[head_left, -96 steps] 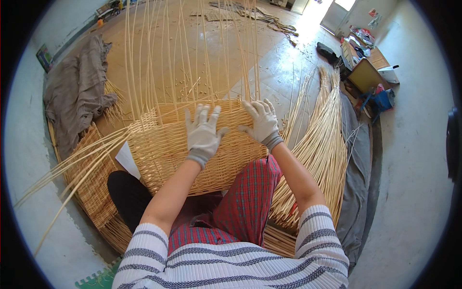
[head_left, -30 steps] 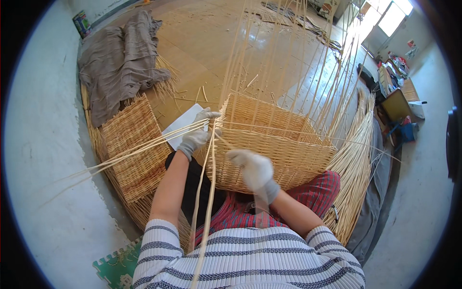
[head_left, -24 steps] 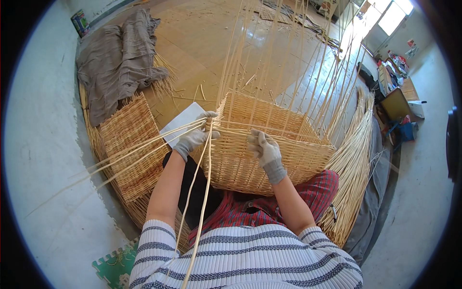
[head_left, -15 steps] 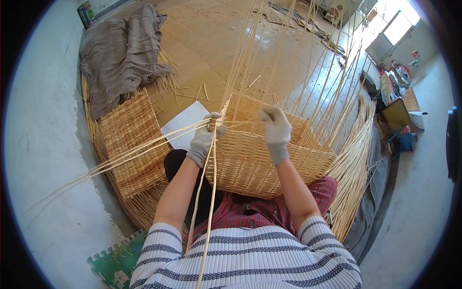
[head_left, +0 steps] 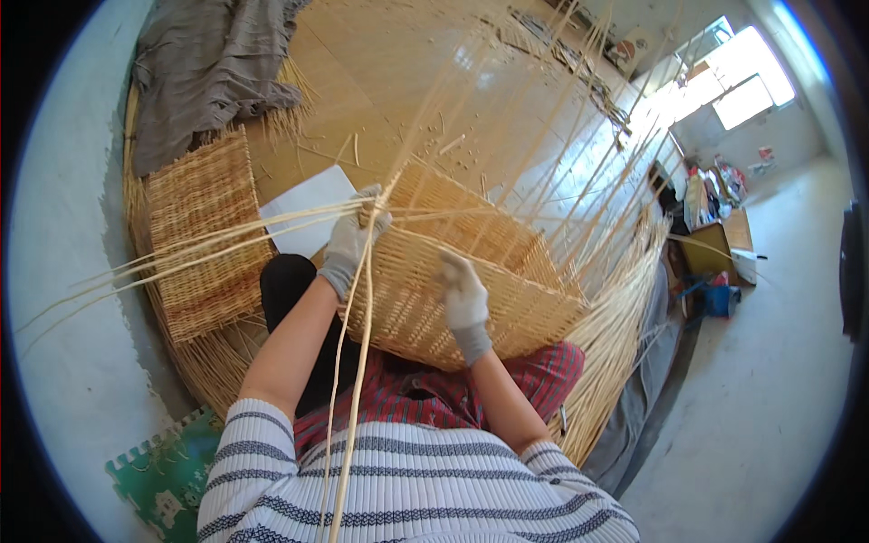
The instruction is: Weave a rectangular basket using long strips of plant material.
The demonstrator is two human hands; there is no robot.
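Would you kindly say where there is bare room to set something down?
The barest patch is the floor beyond the wicker basket, between the grey cloth and scattered cane scraps. Left is crowded with the woven panel, white sheet and canes at the left hand; right, with the rod bundle.

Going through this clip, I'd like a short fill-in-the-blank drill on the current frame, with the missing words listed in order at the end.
1. Of the left hand and the right hand, the number wearing a glove is ____.
2. At the corner of the basket, strands are held in the grip of the ____ hand.
3. The large bundle of rods lies on the basket's ____ side.
4. The mat at the picture's lower left is mostly ____ in colour.

Missing words: two; left; right; green.
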